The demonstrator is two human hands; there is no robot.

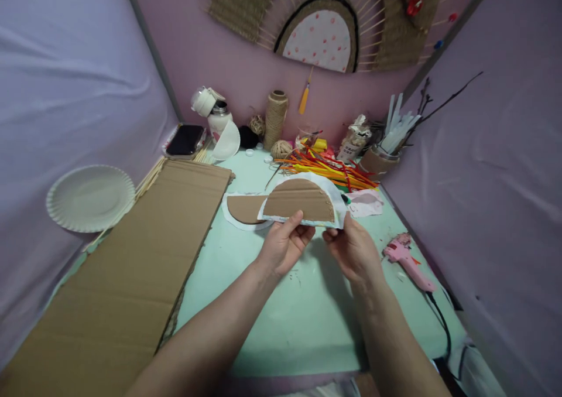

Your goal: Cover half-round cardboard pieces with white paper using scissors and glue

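Observation:
Between my hands, raised above the pale green table, is a cardboard semicircle point(301, 201) with white fabric or paper showing past its curved edge. Along its straight lower edge the backing is folded over onto the cardboard. My left hand point(285, 242) pinches that lower edge, thumb on the front. At the right corner my right hand point(351, 242) grips the white border, its fingers partly hidden behind. Behind and to the left, a second cardboard semicircle point(246, 208) with a white border lies on the table, curved side toward me, partly covered by the held one.
A large cardboard sheet point(153, 256) covers the table's left side, beside a paper plate point(91, 198). A pink glue gun point(409, 262) with a cord lies at right. Behind are colored strips point(329, 168), a twine spool point(276, 119), a phone point(186, 140) and a bottle point(219, 119).

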